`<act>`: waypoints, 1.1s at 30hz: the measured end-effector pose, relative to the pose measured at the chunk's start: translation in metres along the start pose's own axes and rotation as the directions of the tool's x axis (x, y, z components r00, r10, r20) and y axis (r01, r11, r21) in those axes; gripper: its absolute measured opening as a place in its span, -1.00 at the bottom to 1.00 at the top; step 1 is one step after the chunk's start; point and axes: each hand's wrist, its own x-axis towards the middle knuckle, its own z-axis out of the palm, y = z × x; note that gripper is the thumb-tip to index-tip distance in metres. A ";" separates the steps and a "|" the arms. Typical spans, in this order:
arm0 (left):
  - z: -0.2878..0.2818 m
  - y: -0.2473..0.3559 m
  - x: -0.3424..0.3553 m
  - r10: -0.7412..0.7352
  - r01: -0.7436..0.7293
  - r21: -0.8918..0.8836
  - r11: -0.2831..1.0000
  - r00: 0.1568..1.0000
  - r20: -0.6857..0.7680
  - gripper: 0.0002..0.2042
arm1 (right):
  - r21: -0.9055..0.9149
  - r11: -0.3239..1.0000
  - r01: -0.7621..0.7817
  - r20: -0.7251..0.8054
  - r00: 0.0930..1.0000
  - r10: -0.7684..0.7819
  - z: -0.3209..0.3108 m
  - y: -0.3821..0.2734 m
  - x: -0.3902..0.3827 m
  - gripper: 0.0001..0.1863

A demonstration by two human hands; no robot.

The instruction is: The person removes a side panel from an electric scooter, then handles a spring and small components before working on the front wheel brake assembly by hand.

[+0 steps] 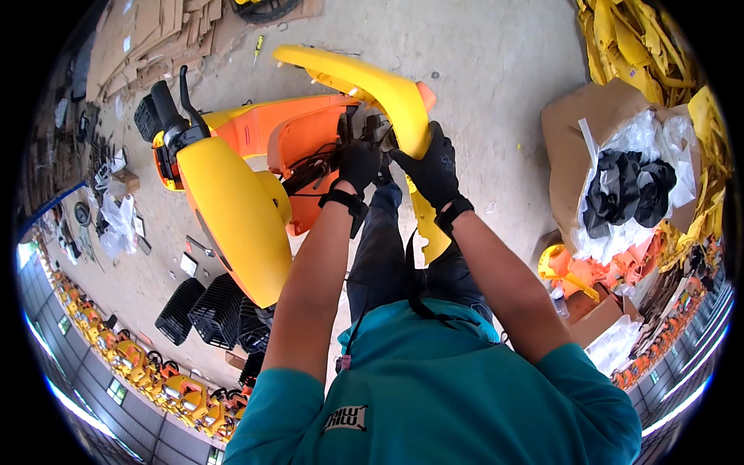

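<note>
An orange and yellow scooter (246, 130) stands in front of me, its handlebar (172, 116) at the left and a big yellow front cover (232, 221) below the bar. My left hand (359, 164), in a black glove, reaches in among the black cables (310, 167) near the scooter's middle; its fingers are mostly hidden there. A long curved yellow body panel (391, 89) arches over the scooter's right part. My right hand (434, 169), also gloved in black, grips this panel's edge, with the thumb pointing toward my left hand.
Flattened cardboard (167, 39) lies at the far left, near a small yellow tool (259, 48). At the right are a large carton (570, 139) with plastic wrap, yellow parts (635, 39) and orange pieces (612, 267). Black slatted crates (213, 310) sit at the lower left.
</note>
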 end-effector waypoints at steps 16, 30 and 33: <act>0.031 -0.008 -0.021 0.024 -0.039 -0.423 0.905 0.999 -0.041 -0.85 | -0.199 0.960 0.197 0.036 0.980 -0.194 -0.011 -0.045 -0.013 -0.41; -0.025 0.008 -0.012 -0.033 0.004 -0.351 0.936 0.997 -0.077 -0.31 | 0.061 0.955 0.291 0.409 0.865 -0.290 0.013 -0.051 -0.057 -0.62; -0.014 0.003 -0.010 -0.154 0.224 -0.443 0.868 0.970 0.188 -0.29 | 0.022 0.998 0.061 0.512 0.857 -0.064 -0.004 -0.080 -0.050 -0.60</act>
